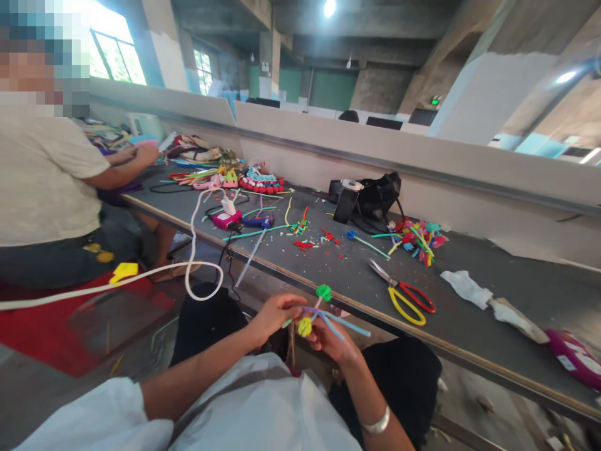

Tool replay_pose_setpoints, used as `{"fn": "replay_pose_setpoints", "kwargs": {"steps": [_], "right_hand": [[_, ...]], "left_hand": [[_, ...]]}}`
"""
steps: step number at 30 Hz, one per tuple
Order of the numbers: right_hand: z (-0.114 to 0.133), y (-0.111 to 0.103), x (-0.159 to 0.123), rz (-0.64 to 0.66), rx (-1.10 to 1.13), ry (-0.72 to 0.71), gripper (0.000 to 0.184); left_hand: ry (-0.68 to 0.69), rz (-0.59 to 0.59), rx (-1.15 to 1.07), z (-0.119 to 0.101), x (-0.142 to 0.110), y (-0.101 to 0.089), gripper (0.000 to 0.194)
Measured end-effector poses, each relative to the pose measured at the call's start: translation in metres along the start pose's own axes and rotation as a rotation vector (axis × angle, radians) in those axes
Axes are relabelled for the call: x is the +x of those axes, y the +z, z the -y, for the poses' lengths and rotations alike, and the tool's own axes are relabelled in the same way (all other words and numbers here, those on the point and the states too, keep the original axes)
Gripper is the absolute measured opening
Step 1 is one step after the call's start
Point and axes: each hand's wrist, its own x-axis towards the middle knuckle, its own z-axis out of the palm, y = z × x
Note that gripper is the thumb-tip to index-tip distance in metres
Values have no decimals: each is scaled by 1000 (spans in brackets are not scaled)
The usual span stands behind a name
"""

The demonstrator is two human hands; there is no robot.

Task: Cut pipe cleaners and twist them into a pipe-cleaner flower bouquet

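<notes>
Just over my lap, below the table's front edge, my left hand (276, 318) and my right hand (332, 339) meet around a small bunch of pipe cleaners (345, 321). A round green pipe-cleaner flower (323, 292) stands up at the top of the bunch. A yellow one (305, 326) sits lower, between my hands. Purple and blue stems point out to the right, past my right hand. My left fingers pinch the stems from the left. My right fingers are curled under them, and some fingertips are hidden.
Scissors (402, 300) with red and yellow handles lie open on the dark table (323, 269). Behind them are finished-looking colourful flowers (420, 241), a black bag (381, 194), clippings (305, 243), and a blue glue gun (259, 221). A white cable (190, 250) loops off the edge. Another person (51, 169) sits left.
</notes>
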Motion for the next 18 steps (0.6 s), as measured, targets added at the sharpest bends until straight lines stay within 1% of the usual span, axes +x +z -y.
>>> {"fn": "replay_pose_setpoints", "kwargs": {"steps": [4,8,12,15,18], "right_hand": [[0,9,-3,-11,-18,-33,24],[5,15,-6,-84,-47,-131,21],[14,13,-9,-159,-70,-211,17],[19,12,-9,-179,-75,-238,21],[21,15,-8,-207,-93,-274,27]], "left_hand": [[61,18,188,-2,1,-2,21],[82,-58,270,2,2,-4,21],[119,-118,329,4,5,-8,20],[175,-170,431,4,5,-11,18],[285,-225,616,5,5,-11,15]]}}
